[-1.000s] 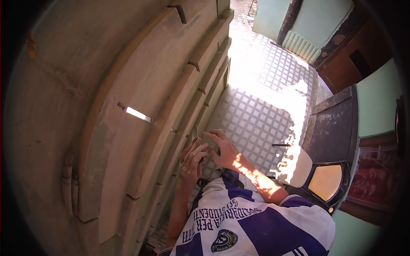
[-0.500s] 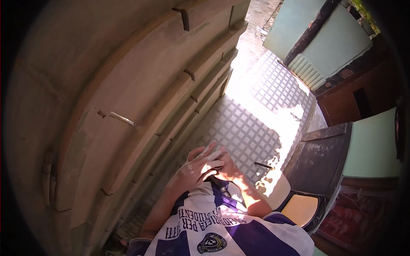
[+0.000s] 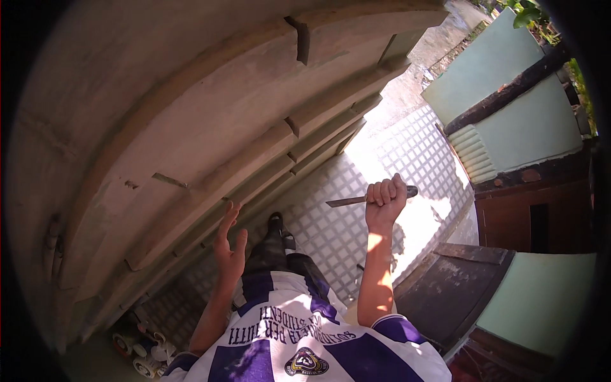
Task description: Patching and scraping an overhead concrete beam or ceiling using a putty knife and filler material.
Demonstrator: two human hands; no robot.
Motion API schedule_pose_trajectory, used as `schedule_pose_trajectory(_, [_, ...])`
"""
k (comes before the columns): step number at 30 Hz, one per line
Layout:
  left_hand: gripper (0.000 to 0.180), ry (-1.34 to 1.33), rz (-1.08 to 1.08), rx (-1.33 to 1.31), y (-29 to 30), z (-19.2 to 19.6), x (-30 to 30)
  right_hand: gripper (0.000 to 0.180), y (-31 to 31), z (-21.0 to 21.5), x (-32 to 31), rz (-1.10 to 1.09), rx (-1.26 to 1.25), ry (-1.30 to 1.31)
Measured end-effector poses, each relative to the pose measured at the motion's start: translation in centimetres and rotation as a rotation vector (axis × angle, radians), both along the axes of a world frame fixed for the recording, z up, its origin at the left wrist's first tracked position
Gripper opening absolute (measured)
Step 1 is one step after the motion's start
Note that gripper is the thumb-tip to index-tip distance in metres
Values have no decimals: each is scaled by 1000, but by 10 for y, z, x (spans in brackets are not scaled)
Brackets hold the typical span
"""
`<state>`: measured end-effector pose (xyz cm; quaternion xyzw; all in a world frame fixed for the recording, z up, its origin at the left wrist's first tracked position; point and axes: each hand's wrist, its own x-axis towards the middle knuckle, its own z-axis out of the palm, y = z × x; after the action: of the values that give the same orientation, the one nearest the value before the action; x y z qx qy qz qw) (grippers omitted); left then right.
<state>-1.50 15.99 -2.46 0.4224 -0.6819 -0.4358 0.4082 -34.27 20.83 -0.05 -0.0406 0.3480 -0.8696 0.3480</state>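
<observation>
My right hand (image 3: 385,200) is raised in front of me, fingers wrapped round the dark handle of a narrow flat-bladed tool (image 3: 347,202). The grey blade points left and ends in a slanted tip; the frames do not settle whether it is a chisel or a knife. The handle's rounded end sticks out past my thumb on the right. My left hand (image 3: 230,245) is held up at the left with fingers stretched and thumb apart, holding nothing. Nearest to it is the pale ridged wall (image 3: 210,114); a gap between hand and wall is hard to judge.
Slots (image 3: 170,180) and notches mark the wall. Below lies a checkered tile floor (image 3: 324,184), partly in glaring sun. On the right stand a dark wooden panel (image 3: 455,277) and pale green panels (image 3: 534,299). Several white roll-like objects (image 3: 147,356) are at the lower left.
My hands, together before my chest earlier, have parted: the left went left, the right rose to the right with the tool now in plain sight. The view has shifted, and my legs now show.
</observation>
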Motion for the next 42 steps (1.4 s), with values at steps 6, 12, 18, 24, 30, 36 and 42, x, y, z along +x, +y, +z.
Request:
schedule_pose_trajectory(6, [40,298,157,412,-2,-29,-17,30,-83,9,-35,-23,-45,459])
schedule_pose_trajectory(12, [37,458,413,683,-22,-52,-48,35,-112,33,-71,33,159,695])
schedule_pose_trajectory(18, [61,688,792,754,-32,-69,-91,30,-110,38,-117,188,223,953])
schedule_pose_trajectory(24, [77,851,1194,452,-36,-84,-141,37,-144,40,-182,304,-124,1206])
schedule_pose_trajectory(30, [82,918,1343,411,-54,-82,-186,40,-161,68,-221,712,-518,969])
schedule_pose_trajectory(36, [98,944,1509,270,-115,-52,-167,46,-216,103,-208,901,-1031,1023])
schedule_pose_trajectory(42, [106,910,1729,333,-165,-40,-167,51,-209,134,-207,798,-1145,1164])
